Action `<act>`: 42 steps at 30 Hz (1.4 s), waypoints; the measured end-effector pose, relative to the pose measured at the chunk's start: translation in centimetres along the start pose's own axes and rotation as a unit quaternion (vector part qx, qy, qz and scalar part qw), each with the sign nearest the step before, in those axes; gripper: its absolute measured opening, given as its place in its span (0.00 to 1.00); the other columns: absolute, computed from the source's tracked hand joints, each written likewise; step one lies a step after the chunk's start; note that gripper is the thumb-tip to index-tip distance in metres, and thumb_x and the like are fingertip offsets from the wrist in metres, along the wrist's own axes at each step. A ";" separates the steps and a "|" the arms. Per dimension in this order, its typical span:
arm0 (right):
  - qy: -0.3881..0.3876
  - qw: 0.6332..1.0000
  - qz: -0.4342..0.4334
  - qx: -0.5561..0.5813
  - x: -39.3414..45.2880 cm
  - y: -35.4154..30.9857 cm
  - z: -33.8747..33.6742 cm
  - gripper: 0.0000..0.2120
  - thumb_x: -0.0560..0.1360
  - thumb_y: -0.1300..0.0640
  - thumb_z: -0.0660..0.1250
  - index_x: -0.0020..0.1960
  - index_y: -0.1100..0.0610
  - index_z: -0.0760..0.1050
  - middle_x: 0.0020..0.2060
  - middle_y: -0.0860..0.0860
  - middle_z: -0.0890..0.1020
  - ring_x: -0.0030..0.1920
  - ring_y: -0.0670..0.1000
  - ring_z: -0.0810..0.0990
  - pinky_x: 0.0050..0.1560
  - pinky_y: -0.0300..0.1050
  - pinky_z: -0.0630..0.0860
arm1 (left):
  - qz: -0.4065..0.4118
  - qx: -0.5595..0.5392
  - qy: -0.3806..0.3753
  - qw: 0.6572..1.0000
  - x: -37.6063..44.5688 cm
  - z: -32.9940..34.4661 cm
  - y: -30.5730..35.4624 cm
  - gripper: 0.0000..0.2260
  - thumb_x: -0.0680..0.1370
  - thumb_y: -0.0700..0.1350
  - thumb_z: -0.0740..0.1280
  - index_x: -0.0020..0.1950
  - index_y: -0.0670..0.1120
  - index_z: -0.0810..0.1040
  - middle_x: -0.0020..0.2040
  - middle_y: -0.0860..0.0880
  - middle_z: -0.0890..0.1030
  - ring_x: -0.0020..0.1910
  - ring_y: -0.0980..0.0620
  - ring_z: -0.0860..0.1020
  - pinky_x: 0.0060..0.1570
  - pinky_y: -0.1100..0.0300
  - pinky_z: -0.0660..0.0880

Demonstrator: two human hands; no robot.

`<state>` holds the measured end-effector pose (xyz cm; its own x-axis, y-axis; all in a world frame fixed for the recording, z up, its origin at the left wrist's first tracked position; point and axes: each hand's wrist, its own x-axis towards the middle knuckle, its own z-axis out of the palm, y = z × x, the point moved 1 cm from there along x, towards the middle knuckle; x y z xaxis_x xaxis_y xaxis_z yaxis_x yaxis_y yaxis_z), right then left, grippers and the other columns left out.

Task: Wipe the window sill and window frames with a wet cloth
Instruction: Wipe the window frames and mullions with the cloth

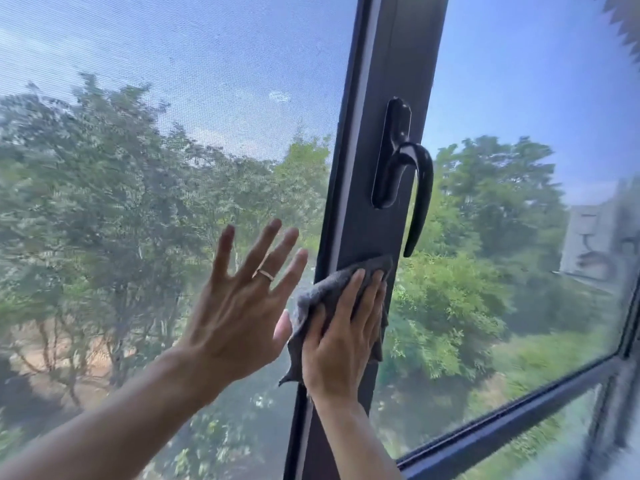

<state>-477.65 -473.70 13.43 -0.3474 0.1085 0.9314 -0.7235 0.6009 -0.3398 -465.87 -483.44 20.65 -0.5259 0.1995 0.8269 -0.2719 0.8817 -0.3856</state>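
A person cleans a dark window frame high above a stand of trees. At left, the insect screen point(166, 133) fills the pane, and the left hand point(239, 306) is raised flat in front of it, fingers point(225, 251) spread apart and holding nothing; whether the palm touches the mesh cannot be told. A ring point(264, 274) shows on one finger.

Just beside it, the right hand point(341, 336) presses a grey cloth point(313, 299) flat against the vertical frame post point(391, 64), fingers point(356, 292) together and laid over the fabric rather than clenched around it. The cloth sits on the post directly below the black window handle point(403, 161), its upper edge near the handle's tip, its loose corner hanging down to the left.

To the right, the glass pane point(519, 98) looks out on more greenery, and the lower frame rail point(519, 427) runs across the bottom corner.

By appearances the job is midway at best: the lower stretch of the post is under the cloth, while the handle, the post above it and the lower rail look yet to be wiped. The sill is out of view, so its condition cannot be judged.
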 end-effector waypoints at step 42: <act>0.068 0.977 0.195 0.055 15.1 -8.2 -1.8 0.38 0.81 0.44 0.55 0.78 0.67 0.45 0.76 0.64 0.56 0.76 0.64 0.56 0.76 0.52 0.50 | 0.041 0.148 0.023 0.988 11.1 -5.4 -6.8 0.35 0.78 0.65 0.47 0.80 0.47 0.52 0.79 0.44 0.47 0.79 0.41 0.45 0.69 0.31 0.31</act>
<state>-475.88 -475.58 30.51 -0.5320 0.4215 0.7344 -0.6147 0.4043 -0.6773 -465.50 -484.86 34.65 -0.5207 0.2912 0.8025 -0.4568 0.6991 -0.5501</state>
